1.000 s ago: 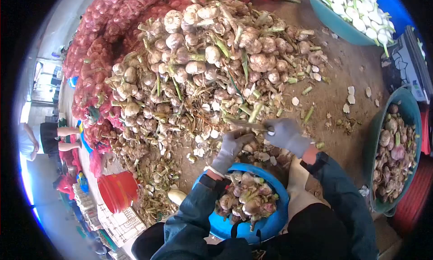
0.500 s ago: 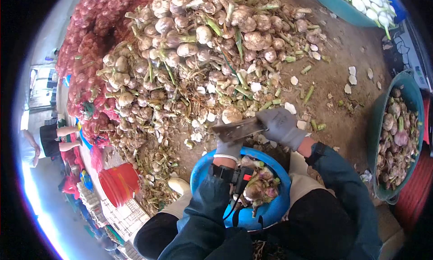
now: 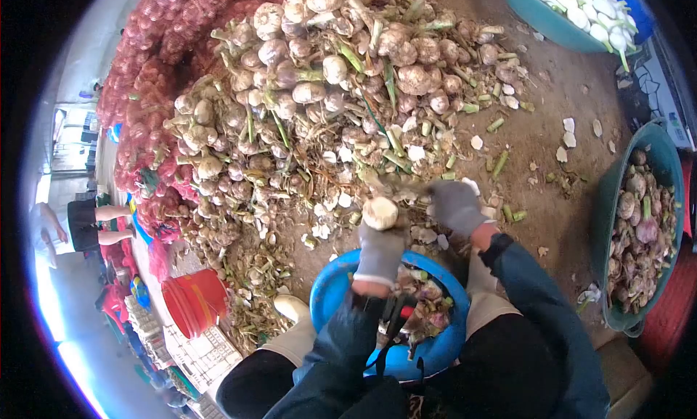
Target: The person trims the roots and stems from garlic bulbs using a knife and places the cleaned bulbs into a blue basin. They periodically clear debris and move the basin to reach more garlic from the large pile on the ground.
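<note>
My left hand (image 3: 381,253), in a grey glove, is closed on a garlic bulb (image 3: 380,213) whose pale, flat side faces up, above the far rim of a blue bucket (image 3: 330,277). To the right, my gloved right hand (image 3: 457,204) is wrapped round the handle of a knife (image 3: 403,189). The knife's blade is blurred and lies just beyond the bulb. Garlic bulbs (image 3: 430,319) with purple tinges lie inside the bucket between my legs. Past my hands spreads a large heap of garlic (image 3: 308,92) with stems.
Red mesh sacks (image 3: 138,78) stand at the upper left, and a red bucket (image 3: 192,301) at the lower left. A green tub (image 3: 616,274) of garlic is at right, another tub (image 3: 544,16) with white bulbs at top right. A person (image 3: 83,225) stands far left.
The knife has moved from over my left hand to beyond the bulb and is now blurred. My left hand has turned and shifted slightly right, and the bulb's pale side now shows.
</note>
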